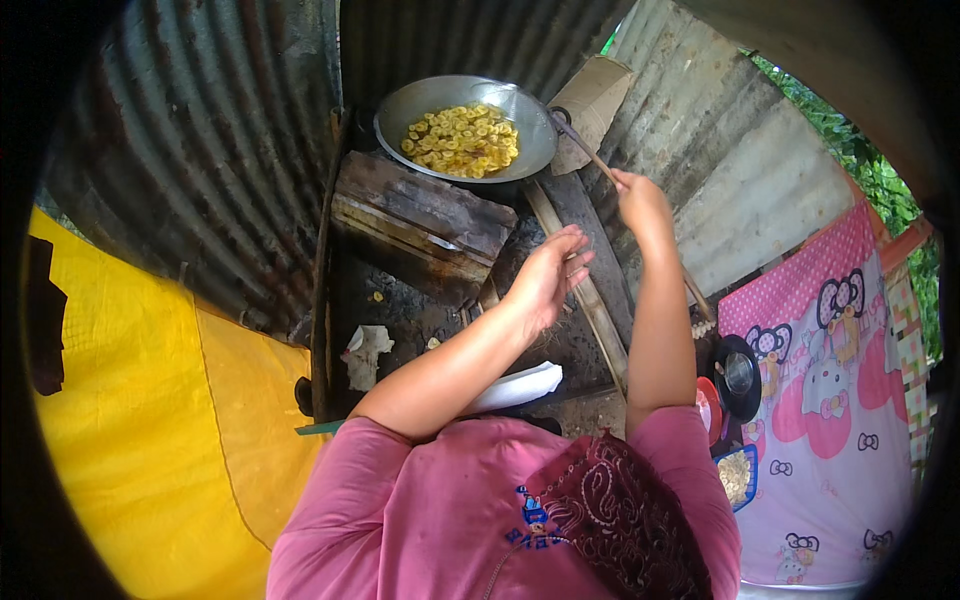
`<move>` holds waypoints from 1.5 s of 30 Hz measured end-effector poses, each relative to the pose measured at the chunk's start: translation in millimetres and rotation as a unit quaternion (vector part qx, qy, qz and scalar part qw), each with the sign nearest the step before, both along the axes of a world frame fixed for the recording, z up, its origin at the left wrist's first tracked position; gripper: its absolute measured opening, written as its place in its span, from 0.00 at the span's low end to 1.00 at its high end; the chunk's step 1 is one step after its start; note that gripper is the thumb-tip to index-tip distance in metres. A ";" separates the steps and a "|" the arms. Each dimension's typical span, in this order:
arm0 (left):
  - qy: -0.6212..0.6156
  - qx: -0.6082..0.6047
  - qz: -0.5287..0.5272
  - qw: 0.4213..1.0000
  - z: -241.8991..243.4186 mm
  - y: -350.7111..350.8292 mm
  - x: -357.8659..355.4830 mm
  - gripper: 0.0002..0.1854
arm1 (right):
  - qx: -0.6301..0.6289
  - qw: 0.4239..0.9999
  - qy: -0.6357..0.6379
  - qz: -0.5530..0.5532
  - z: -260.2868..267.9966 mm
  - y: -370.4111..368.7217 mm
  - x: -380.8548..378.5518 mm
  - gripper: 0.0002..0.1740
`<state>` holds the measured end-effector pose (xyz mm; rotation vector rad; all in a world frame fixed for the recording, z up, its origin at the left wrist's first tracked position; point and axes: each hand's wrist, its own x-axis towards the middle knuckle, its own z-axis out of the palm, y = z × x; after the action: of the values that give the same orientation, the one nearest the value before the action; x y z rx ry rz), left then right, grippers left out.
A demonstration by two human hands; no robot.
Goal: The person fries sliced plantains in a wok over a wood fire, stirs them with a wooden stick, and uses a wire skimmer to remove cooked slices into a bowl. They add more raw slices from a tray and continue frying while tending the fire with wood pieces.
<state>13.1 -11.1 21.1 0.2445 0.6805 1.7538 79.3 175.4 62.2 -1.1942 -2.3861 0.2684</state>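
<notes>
A wide metal wok (390, 127) stands at the far side, with many yellow banana-like slices (465, 139) in its bottom. My right hand (646, 206) is shut on a long wooden stick (598, 159), to the right of the wok. The stick's far end reaches the wok's right rim, beside its dark ring handle (561, 115); its near end shows beyond my forearm. Nothing is held in my left hand (551, 270); its fingers are loosely bent and apart, in front of the wok over a wooden strip (577, 281).
A sooty metal sheet (424, 221) shields the wok's near side. Corrugated metal walls (202, 150) rise close around. Cardboard (592, 105) leans right of the wok. A folded white item (525, 384) lies near my body. At right are a red container (707, 409) and a blue basket of pale slices (737, 476).
</notes>
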 end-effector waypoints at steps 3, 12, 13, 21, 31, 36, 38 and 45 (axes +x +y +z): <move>-0.002 0.014 -0.003 1.000 -2.8 -4.9 -0.6 0.22 | -0.069 0.998 -0.016 0.005 -21.7 9.3 -19.9 0.17; -0.013 0.028 0.048 0.998 -9.0 -14.8 -33.1 0.24 | -0.351 0.927 0.122 0.053 -26.7 34.1 7.1 0.17; -0.020 0.018 0.046 0.999 -10.0 -14.6 -32.3 0.25 | -0.341 0.924 0.148 0.093 -26.6 42.0 1.4 0.17; -0.023 0.008 0.021 0.999 -10.7 -10.6 -26.0 0.26 | -0.270 0.951 0.110 0.103 -100.1 58.2 -73.5 0.16; -0.036 0.018 0.013 0.999 -6.4 -9.8 -4.9 0.24 | -0.016 0.994 -0.062 0.091 31.9 -111.9 50.5 0.19; -0.024 0.032 0.003 0.999 -8.5 0.3 6.2 0.22 | -0.002 0.996 -0.057 0.066 17.2 -127.0 26.1 0.19; -0.032 0.015 -0.006 0.999 -9.7 1.9 5.2 0.21 | -0.014 0.995 -0.030 0.089 19.3 -124.5 30.1 0.18; -0.027 0.012 -0.015 0.999 -10.4 3.5 10.5 0.25 | 0.093 0.986 -0.132 0.043 17.8 -114.0 47.1 0.19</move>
<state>23.5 -7.6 10.7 0.2219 0.6147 1.7341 126.5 61.4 80.0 -1.0980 -2.6252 -0.0907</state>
